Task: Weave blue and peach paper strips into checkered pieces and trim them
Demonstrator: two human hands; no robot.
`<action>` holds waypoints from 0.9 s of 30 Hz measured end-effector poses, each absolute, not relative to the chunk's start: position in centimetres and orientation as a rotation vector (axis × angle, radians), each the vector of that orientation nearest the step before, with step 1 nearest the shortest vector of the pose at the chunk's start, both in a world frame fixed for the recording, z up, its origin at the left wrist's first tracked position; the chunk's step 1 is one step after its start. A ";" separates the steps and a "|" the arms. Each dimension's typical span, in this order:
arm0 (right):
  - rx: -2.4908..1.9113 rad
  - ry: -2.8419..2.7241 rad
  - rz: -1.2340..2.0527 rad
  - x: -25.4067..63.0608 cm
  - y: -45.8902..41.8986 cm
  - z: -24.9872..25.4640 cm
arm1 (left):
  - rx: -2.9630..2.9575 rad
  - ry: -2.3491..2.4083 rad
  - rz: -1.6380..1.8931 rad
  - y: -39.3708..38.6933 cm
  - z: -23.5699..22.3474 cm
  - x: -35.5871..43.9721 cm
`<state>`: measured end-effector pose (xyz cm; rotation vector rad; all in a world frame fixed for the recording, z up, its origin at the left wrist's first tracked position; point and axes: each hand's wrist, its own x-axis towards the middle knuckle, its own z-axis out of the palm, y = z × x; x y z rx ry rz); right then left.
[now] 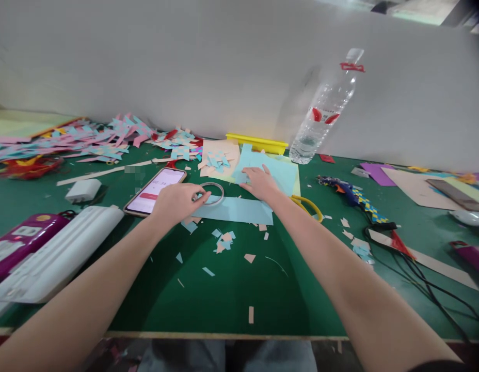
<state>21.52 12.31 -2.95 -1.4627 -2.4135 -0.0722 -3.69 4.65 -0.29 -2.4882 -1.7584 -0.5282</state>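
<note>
My left hand [179, 201] is closed, thumb and fingertips pinched at the left edge of a thin, pale roll of tape [223, 194]. The roll is over a light-blue paper strip [247, 211] lying across the green table. Reaching further forward, my right hand [258, 182] rests with fingers spread on a larger light-blue sheet [280, 170]. A yellow loop handle, seemingly of scissors [319, 211], shows beside my right forearm; the rest of it is hidden. Left of my left hand lies a lit phone [146, 194].
A tilted-looking water bottle [320, 121] and yellow tray [258, 143] are by the grey partition. Paper strips [119, 132] pile at back left. A white power strip [65, 253] and charger [83, 190] lie left, black cables [425, 281] right. Paper scraps [225, 242] dot the table [208, 305].
</note>
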 end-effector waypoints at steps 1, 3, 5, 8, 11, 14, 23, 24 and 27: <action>-1.445 -2.421 -0.062 21.5 12.5 -2.9 | -2.473 -1.754 -0.546 4.6 -0.3 -3.6; -1.387 -2.437 -0.037 21.5 12.6 -2.7 | -2.450 -1.728 -0.578 4.6 -0.5 -3.6; -1.324 -2.430 -0.001 21.6 12.5 -2.5 | -2.432 -1.689 -0.610 4.7 -0.7 -3.6; -1.264 -2.335 0.076 21.6 12.2 -2.0 | -2.417 -1.621 -0.661 4.8 -0.9 -3.6; -1.255 -2.122 0.165 21.3 11.9 -1.2 | -2.429 -1.570 -0.716 4.7 -1.0 -3.4; -1.273 -1.832 0.275 20.3 11.5 0.0 | -2.494 -1.557 -0.798 4.3 -0.8 -3.0; -0.785 -0.594 1.445 17.7 5.9 3.5 | -3.177 -1.552 -0.796 2.8 -0.2 -0.9; -0.803 -0.610 1.460 17.6 5.0 3.3 | -3.270 -1.515 -0.847 2.6 -0.2 -0.6; -0.884 -0.721 1.517 17.6 2.6 2.0 | -3.422 -1.473 -1.114 2.1 -0.3 -0.3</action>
